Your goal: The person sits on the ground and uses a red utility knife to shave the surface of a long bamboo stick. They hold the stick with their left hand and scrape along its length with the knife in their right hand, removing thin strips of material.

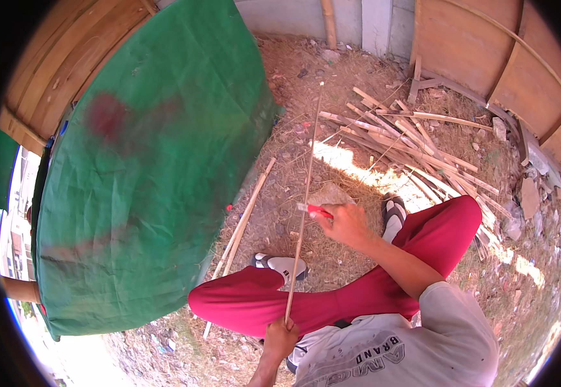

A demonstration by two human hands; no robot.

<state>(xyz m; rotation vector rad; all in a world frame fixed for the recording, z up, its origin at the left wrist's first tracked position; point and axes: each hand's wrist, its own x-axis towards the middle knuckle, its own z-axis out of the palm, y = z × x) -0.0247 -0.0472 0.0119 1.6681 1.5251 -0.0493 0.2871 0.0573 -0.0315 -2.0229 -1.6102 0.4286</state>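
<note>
In the head view, a long thin stick (308,174) is held lengthwise across a lap in red trousers (338,300), pointing up and away; its near end is gripped by the closed left hand (282,337). A red-handled cutter (320,211) is clasped in the right hand (346,226), its pale blade at the stick's middle; whether they touch cannot be told. A green sheet (158,187) is spread at left, and loose wooden strips (416,138) are heaped at upper right
</note>
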